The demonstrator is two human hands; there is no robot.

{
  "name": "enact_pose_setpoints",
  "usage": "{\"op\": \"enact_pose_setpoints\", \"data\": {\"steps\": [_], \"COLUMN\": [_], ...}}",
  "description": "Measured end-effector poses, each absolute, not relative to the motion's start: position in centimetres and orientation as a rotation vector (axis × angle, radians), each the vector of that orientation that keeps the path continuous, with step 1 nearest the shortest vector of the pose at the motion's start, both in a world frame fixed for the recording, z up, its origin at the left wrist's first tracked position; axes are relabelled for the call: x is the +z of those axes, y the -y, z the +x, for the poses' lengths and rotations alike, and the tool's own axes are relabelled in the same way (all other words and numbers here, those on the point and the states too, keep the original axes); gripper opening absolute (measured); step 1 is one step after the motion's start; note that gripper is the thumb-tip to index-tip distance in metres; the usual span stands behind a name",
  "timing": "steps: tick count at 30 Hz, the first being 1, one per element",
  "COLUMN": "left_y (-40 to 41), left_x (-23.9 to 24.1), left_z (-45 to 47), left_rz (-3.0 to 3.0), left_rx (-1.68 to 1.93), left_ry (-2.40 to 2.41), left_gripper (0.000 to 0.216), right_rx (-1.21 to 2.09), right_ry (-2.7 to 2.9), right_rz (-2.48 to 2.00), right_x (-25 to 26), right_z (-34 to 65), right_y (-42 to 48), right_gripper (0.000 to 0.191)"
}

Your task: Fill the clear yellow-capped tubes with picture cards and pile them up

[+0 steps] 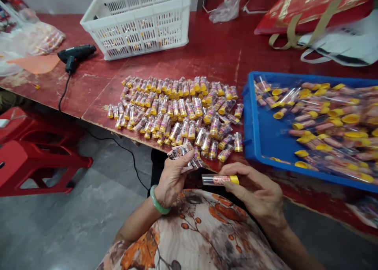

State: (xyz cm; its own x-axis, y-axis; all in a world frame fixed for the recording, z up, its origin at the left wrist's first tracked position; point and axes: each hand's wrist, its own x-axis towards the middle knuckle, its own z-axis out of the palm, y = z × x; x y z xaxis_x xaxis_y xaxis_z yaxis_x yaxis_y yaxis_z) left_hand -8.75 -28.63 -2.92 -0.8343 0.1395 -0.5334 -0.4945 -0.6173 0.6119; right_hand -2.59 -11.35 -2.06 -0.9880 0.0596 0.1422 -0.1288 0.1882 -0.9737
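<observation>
Between thumb and fingers, my left hand (174, 175) grips a small bunch of printed plastic sleeves (180, 152). A jade-green bangle circles that wrist. My right hand (256, 187) pinches a small clear tube with a yellow cap (221, 180) by its capped end, with the clear end pointing left toward my left hand. The two hands are apart, above my lap at the table's front edge. Just beyond them lies a wide pile of wrapped yellow-capped tubes (177, 108). To the right, a blue tray (265, 144) contains many loose tubes with yellow ends.
A white plastic basket (144, 30) stands at the back of the red table (218, 45). A black heat gun (76, 54) lies left, its cord hanging over the edge. Red stools (38, 159) stand on the floor at left. A red bag (315, 10) lies at the back right.
</observation>
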Motion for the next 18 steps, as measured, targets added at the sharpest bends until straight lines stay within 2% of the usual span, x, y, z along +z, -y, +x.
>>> {"op": "enact_pose_setpoints", "data": {"steps": [7, 18], "left_y": [28.7, 28.2], "left_x": [-2.5, -2.7], "left_z": [-8.2, -7.8], "left_rz": [-0.761, -0.68], "left_rx": [2.423, 2.488], "left_ry": [-1.003, -1.011], "left_gripper": [0.033, 0.036], "right_rx": [1.428, 1.01], "right_ry": [2.22, 2.218], "right_rz": [0.198, 0.274], "right_x": [-3.2, -3.6], "right_z": [-2.0, -1.9], "right_y": [12.5, 14.1], "right_gripper": [0.03, 0.041]}}
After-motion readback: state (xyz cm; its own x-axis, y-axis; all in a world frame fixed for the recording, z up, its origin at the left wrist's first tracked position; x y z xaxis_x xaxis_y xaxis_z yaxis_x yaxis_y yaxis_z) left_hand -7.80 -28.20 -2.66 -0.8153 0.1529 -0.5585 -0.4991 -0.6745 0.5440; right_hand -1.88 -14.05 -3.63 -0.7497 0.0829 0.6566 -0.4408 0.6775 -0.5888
